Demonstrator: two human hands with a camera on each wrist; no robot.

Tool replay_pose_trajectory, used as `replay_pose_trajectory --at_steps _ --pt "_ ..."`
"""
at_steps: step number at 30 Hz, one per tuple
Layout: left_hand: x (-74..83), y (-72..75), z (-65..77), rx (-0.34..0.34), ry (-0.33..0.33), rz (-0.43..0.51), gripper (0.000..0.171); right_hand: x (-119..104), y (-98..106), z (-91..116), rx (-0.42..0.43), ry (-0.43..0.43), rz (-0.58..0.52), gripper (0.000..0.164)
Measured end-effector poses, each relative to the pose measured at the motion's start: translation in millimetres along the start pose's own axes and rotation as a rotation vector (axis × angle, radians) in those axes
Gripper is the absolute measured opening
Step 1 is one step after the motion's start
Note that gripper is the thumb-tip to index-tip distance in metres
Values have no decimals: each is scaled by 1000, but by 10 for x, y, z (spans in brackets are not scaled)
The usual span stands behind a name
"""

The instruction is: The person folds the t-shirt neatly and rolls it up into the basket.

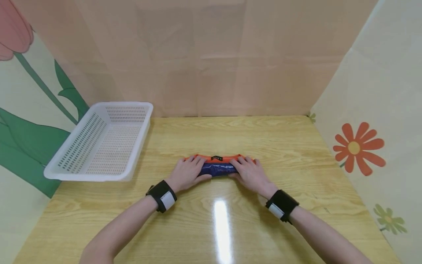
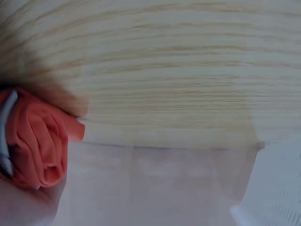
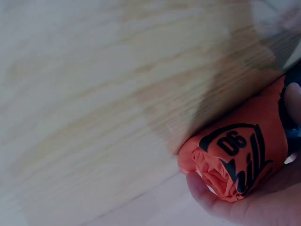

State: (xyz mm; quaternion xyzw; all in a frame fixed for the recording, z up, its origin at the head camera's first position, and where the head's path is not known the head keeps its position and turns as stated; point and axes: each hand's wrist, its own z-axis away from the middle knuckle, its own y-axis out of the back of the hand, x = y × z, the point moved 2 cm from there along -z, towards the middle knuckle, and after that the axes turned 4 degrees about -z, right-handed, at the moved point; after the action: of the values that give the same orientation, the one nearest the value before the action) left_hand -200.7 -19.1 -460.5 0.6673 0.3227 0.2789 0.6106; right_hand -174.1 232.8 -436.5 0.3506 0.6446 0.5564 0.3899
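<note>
A rolled-up garment (image 1: 218, 169) lies across the middle of the table, orange along its far side and shiny dark blue on the near side, with a small black label at its centre. Over its left part my left hand (image 1: 188, 173) curls, fingers on top and thumb at the near edge. My right hand (image 1: 251, 173) grips the right part in the same way. The left wrist view shows the orange spiral end (image 2: 44, 141) of the roll. Black lettering marks the orange fabric (image 3: 240, 146) in the right wrist view, where fingers (image 3: 254, 207) wrap under it.
A white perforated plastic basket (image 1: 140, 146) stands at the left on the wooden table (image 1: 184, 227). Behind the table hangs a plain pinkish sheet (image 1: 214, 66). Flower-printed sheets border both sides. A bright light reflection lies on the near tabletop.
</note>
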Motion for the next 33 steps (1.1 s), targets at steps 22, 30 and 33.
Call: replay_pose_trajectory --at_steps 22,30,33 --pt "22 -1 -64 -23 70 94 57 -39 -59 -32 54 91 -31 51" --pt "25 -69 40 146 -58 -135 71 8 -46 -88 -17 84 -125 44" --pt "17 -77 33 142 -65 -105 63 16 -19 -106 -51 74 -143 45"
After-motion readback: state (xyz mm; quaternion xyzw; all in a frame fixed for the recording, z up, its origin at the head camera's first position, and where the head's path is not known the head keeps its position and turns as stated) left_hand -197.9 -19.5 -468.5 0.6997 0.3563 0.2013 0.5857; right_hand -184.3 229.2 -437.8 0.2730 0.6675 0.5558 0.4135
